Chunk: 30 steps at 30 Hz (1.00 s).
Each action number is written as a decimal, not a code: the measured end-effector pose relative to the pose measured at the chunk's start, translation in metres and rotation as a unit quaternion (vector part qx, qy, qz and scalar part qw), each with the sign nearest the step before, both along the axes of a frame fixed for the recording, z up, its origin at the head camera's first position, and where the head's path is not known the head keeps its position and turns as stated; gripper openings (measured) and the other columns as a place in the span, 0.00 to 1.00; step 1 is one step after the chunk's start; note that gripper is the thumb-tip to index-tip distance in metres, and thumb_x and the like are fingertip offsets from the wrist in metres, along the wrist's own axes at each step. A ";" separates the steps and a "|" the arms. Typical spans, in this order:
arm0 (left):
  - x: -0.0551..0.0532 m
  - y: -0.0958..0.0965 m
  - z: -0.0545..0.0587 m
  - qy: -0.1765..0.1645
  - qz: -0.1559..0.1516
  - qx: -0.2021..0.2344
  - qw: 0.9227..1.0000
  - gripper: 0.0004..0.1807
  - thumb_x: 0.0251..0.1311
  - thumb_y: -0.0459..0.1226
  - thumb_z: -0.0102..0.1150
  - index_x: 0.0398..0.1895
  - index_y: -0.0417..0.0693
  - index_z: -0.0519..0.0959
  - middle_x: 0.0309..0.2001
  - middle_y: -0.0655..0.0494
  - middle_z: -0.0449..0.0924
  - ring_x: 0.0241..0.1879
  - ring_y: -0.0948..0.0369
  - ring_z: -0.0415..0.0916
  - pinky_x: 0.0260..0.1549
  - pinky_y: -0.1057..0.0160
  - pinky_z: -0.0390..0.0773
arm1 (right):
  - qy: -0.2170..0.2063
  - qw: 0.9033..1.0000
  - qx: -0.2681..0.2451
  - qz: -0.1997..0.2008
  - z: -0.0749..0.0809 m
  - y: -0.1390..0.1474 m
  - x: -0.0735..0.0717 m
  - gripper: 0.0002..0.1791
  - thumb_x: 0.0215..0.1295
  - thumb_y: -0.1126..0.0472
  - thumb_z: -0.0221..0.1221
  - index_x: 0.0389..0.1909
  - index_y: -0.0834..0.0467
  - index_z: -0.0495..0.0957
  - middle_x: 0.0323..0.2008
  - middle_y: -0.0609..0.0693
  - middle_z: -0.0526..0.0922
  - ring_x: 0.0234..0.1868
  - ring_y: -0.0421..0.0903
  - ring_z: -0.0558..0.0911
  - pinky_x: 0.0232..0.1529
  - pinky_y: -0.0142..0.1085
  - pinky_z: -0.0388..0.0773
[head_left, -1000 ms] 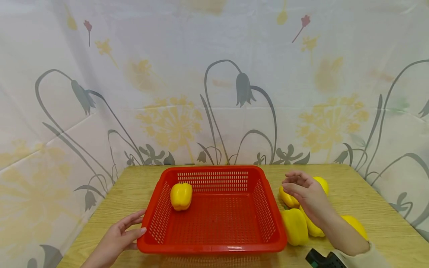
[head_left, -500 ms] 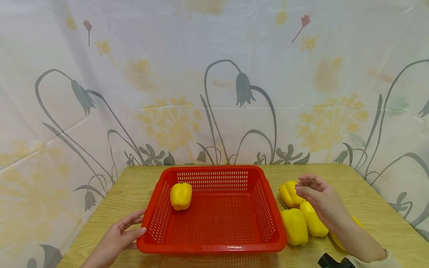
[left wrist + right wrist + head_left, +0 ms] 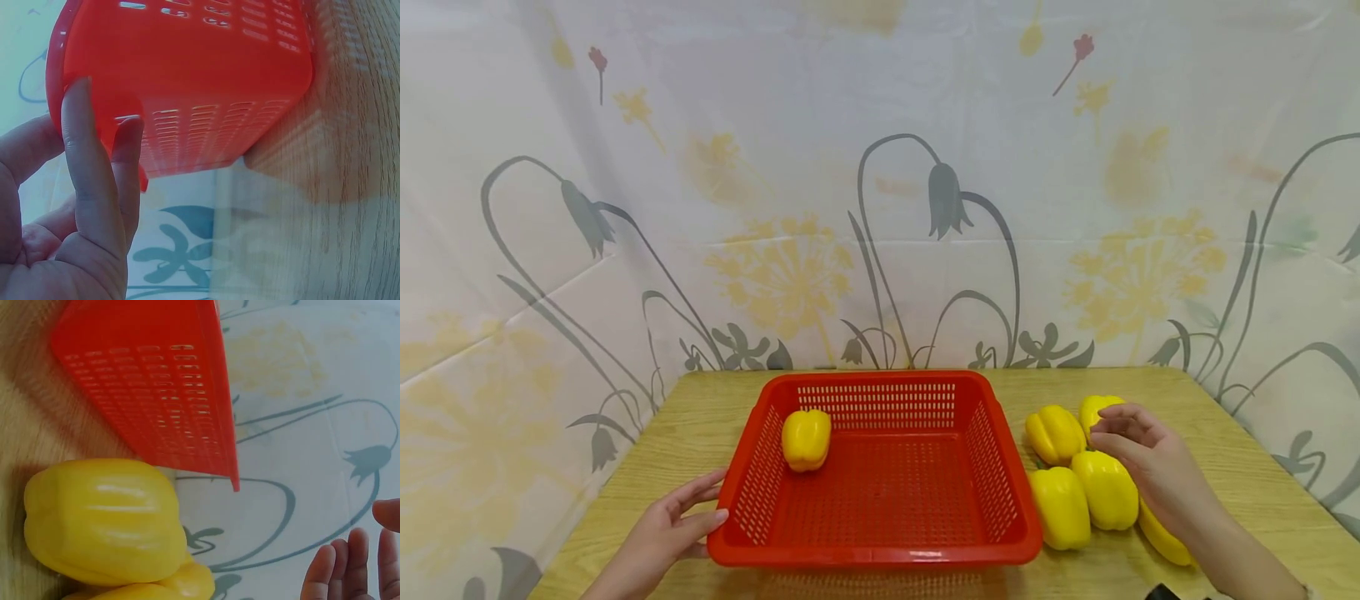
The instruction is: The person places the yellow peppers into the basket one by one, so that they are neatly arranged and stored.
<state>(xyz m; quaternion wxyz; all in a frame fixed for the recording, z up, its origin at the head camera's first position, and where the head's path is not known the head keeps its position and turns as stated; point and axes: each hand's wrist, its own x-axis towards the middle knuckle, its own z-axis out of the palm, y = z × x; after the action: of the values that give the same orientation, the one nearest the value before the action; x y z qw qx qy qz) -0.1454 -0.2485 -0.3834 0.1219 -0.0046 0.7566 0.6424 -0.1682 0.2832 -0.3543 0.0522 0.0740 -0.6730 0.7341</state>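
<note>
A red plastic basket [image 3: 880, 554] with slotted walls stands mid-table, one yellow bell pepper [image 3: 806, 440] lying inside at its left. My left hand [image 3: 666, 521] grips the basket's left rim near the front corner; the left wrist view has its fingers [image 3: 94, 169] along the outer wall. Right of the basket, my right hand [image 3: 1157, 458] hovers over a group of yellow peppers with fingers loosely bent and nothing in them. It partly hides the rear pepper [image 3: 1097, 410] and the one on the right [image 3: 1163, 533]. In the right wrist view its fingertips [image 3: 357, 550] are away from the nearest pepper [image 3: 103, 519].
Other yellow peppers lie close together, one [image 3: 1060, 508] right by the basket's right wall, one [image 3: 1105, 490] beside it and another [image 3: 1055, 435] behind. A light wooden table [image 3: 700, 417] carries everything. Behind it hangs a flower-printed cloth [image 3: 775, 167].
My right hand has moved right and slightly down over the peppers, uncovering those beside the basket. My left hand and the basket have stayed in place.
</note>
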 end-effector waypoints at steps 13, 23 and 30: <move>0.001 -0.001 0.001 0.001 -0.003 0.005 1.000 0.38 0.63 0.38 0.56 0.69 0.31 0.50 0.58 0.37 0.64 0.42 0.50 0.78 0.37 0.50 0.80 | -0.002 0.997 0.057 -0.045 -0.020 0.025 0.007 0.11 0.64 0.70 0.55 0.42 0.52 0.75 0.36 0.43 0.78 0.38 0.36 0.76 0.39 0.22 0.74; 0.000 -0.001 0.001 0.005 -0.008 0.011 1.000 0.38 0.64 0.38 0.55 0.69 0.30 0.48 0.57 0.37 0.65 0.43 0.50 0.78 0.37 0.50 0.80 | -0.011 0.981 0.168 -0.094 -0.061 0.063 -0.009 0.21 0.61 0.59 0.62 0.50 0.64 0.69 0.39 0.41 0.79 0.40 0.33 0.77 0.39 0.23 0.76; 0.000 -0.001 0.000 0.006 -0.012 0.018 1.000 0.38 0.64 0.38 0.55 0.69 0.30 0.48 0.58 0.37 0.64 0.44 0.51 0.78 0.37 0.49 0.80 | -0.005 0.975 0.190 -0.112 -0.047 0.057 0.007 0.10 0.62 0.66 0.59 0.42 0.52 0.75 0.36 0.34 0.77 0.38 0.30 0.76 0.36 0.21 0.75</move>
<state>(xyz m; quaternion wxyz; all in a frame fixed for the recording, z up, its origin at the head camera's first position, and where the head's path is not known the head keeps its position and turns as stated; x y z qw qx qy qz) -0.1456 -0.2496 -0.3835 0.1247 0.0106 0.7455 0.6547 -0.1612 0.3399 -0.4016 0.1159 0.0025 -0.8045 0.5825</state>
